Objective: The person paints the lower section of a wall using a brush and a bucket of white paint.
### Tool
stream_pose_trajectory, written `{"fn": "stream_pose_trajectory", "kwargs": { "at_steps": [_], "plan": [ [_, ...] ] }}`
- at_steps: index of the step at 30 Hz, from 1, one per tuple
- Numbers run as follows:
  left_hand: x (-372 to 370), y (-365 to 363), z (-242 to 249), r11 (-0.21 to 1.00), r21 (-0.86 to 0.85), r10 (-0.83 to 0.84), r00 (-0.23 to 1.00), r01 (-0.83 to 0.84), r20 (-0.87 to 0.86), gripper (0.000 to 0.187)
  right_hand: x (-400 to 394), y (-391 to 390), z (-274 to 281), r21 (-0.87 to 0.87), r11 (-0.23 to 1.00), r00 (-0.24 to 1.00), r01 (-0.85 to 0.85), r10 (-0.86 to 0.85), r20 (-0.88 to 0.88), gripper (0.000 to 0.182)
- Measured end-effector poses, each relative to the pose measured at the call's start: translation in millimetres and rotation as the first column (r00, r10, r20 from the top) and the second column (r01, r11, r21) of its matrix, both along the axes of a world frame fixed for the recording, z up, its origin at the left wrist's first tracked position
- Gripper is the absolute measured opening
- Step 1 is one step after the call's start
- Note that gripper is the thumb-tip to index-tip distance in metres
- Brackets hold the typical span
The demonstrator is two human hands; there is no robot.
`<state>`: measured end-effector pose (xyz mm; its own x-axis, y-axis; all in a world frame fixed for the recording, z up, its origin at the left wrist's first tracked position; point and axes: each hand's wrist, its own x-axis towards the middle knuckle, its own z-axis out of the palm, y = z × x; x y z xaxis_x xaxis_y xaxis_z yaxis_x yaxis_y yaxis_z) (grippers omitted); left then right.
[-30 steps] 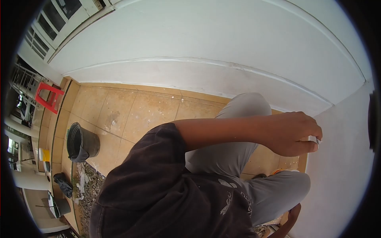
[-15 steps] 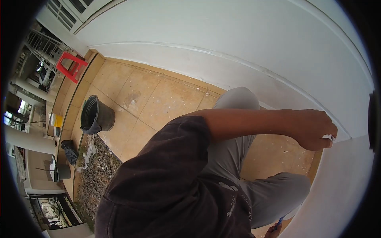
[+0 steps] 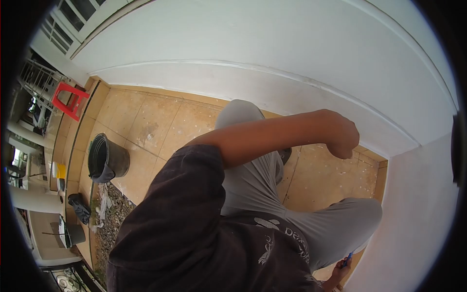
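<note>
My left hand is curled into a fist in the air above the tan tiled floor, a short way off the white wall corner. Nothing shows between its fingers. Its bare forearm crosses over my grey-trousered knees. At the bottom edge, my right hand grips a thin blue pen-like object beside my lower knee. Only part of that hand is in view.
A black bucket stands on the tiles at left, beside a strip of gravel with rags. A red plastic stool is farther off. White walls close in the top and right sides.
My left hand has pulled back from the wall corner, moving left and up. The small white piece it pinched is no longer visible. My near knee has swung left.
</note>
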<state>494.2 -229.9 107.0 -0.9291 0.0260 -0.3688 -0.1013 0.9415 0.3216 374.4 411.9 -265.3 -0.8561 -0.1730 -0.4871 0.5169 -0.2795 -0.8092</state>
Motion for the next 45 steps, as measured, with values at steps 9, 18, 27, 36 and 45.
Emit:
{"fn": "stream_pose_trajectory", "kwargs": {
  "at_steps": [9,18,27,36,45],
  "plan": [
    [-24,-30,-25,0.996,0.060,0.067,0.992,-0.061,-0.105,0.041,13,-33,17,0.085,0.980,0.974,0.181,-0.191,0.122,0.039],
    [-61,-44,-124,0.993,0.114,0.010,1.000,-0.013,0.022,0.034,30,-43,22,-0.250,0.960,0.987,0.126,-0.096,0.127,0.039],
    [-140,23,-117,0.974,0.180,-0.128,0.988,0.141,-0.084,0.033,46,-39,25,-0.491,0.865,0.993,0.100,-0.057,0.102,0.038],
    [-162,38,-144,0.964,0.210,-0.162,0.986,0.163,-0.022,0.032,47,-36,24,-0.537,0.839,0.991,0.093,-0.026,0.130,0.039],
    [-168,34,-159,0.960,0.208,-0.190,0.982,0.190,-0.023,0.033,38,-23,9,-0.431,0.901,0.998,0.043,-0.015,0.069,0.039]
  ]
}}
